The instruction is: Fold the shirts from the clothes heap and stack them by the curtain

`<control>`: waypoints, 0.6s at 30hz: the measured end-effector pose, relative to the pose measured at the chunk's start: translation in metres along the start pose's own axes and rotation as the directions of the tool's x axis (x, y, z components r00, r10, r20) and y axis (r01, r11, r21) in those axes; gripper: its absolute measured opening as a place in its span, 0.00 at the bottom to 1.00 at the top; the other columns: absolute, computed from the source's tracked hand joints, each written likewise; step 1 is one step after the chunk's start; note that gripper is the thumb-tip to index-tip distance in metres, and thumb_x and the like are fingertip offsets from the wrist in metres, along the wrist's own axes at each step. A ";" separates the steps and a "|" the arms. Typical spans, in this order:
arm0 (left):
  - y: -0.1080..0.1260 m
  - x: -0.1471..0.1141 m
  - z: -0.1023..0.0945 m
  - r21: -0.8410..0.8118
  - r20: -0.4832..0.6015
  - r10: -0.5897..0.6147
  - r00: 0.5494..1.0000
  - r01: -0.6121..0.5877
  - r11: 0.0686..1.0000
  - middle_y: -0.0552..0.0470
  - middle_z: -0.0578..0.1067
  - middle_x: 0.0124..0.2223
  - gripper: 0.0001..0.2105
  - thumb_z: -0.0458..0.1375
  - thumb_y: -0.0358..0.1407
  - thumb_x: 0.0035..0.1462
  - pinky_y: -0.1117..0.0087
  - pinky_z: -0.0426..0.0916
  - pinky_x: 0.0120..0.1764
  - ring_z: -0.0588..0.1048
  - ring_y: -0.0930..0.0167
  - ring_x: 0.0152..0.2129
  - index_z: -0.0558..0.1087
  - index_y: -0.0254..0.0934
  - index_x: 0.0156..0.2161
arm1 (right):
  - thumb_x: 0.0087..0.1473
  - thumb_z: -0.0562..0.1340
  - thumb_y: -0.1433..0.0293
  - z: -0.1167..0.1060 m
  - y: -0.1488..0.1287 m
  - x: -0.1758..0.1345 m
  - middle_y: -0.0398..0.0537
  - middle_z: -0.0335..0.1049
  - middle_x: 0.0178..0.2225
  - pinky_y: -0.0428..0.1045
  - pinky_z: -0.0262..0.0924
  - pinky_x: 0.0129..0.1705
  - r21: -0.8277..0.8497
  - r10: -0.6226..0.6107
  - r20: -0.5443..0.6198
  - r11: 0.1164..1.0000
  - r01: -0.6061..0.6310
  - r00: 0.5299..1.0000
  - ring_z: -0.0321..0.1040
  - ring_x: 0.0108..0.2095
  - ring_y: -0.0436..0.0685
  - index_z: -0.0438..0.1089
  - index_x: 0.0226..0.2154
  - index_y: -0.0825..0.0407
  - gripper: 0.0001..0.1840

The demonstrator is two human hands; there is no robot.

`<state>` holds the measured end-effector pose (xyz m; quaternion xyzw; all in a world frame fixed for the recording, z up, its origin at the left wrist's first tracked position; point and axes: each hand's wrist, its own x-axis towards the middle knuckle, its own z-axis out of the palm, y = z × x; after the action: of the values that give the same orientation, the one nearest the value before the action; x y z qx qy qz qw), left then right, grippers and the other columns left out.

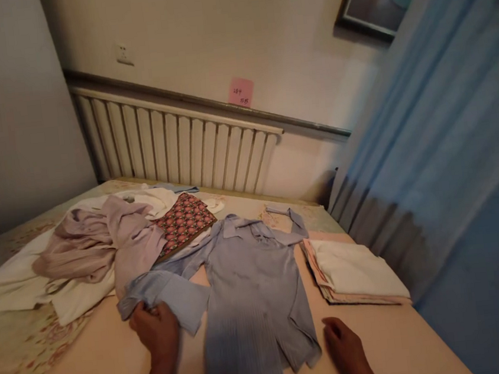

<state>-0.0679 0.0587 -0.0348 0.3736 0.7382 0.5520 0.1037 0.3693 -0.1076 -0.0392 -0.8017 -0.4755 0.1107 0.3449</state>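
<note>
A blue-grey button-up shirt [251, 288] lies face up, its collar toward the wall and its hem toward me. At its left, my left hand [155, 331] has its fingers closed on a light blue sleeve [178, 298], which looks like part of this shirt. The sleeve is bent, with its wide end pointing back toward the shirt's body. The opposite sleeve [298, 226] lies crooked beyond the shoulder. My right hand [347, 349] is beside the shirt's lower right corner, fingers curled in, and I see nothing in it.
Crumpled mauve and white clothes [98, 238] heap up at the left, beside a red patterned cloth [186, 220]. On the right is a folded stack of cloth [356, 271], white on top. A radiator [183, 146] lines the wall, and a blue curtain [440, 131] hangs right.
</note>
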 end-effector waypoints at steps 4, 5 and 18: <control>-0.009 -0.037 -0.022 0.088 0.024 0.096 0.995 -0.098 0.991 0.40 0.68 0.44 0.22 0.50 0.39 0.51 0.54 0.61 0.52 0.63 0.55 0.52 0.65 0.28 0.50 | 0.49 0.52 0.57 -0.006 0.013 -0.020 0.52 0.76 0.37 0.50 0.63 0.43 0.078 0.003 -0.046 0.997 0.000 0.999 0.72 0.39 0.60 0.73 0.35 0.52 0.21; -0.012 -0.047 -0.027 0.099 0.090 0.124 0.988 -0.133 0.986 0.39 0.69 0.43 0.21 0.48 0.40 0.53 0.54 0.62 0.52 0.64 0.56 0.51 0.66 0.29 0.49 | 0.49 0.53 0.57 -0.005 0.010 -0.023 0.51 0.76 0.37 0.50 0.62 0.43 0.089 0.003 -0.037 0.996 0.000 0.999 0.71 0.39 0.60 0.73 0.35 0.52 0.20; 0.013 -0.107 -0.043 0.206 0.719 0.078 0.690 -0.320 0.925 0.43 0.77 0.44 0.18 0.43 0.42 0.58 0.65 0.64 0.46 0.74 0.63 0.43 0.71 0.36 0.42 | 0.53 0.57 0.59 0.019 -0.041 -0.035 0.50 0.69 0.36 0.49 0.56 0.38 -0.136 -0.125 -0.087 0.984 0.112 0.988 0.67 0.39 0.59 0.68 0.35 0.51 0.14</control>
<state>-0.0119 -0.0427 -0.0346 0.6444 0.6764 0.2520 0.2525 0.3133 -0.1154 -0.0313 -0.7972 -0.5117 0.0202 0.3197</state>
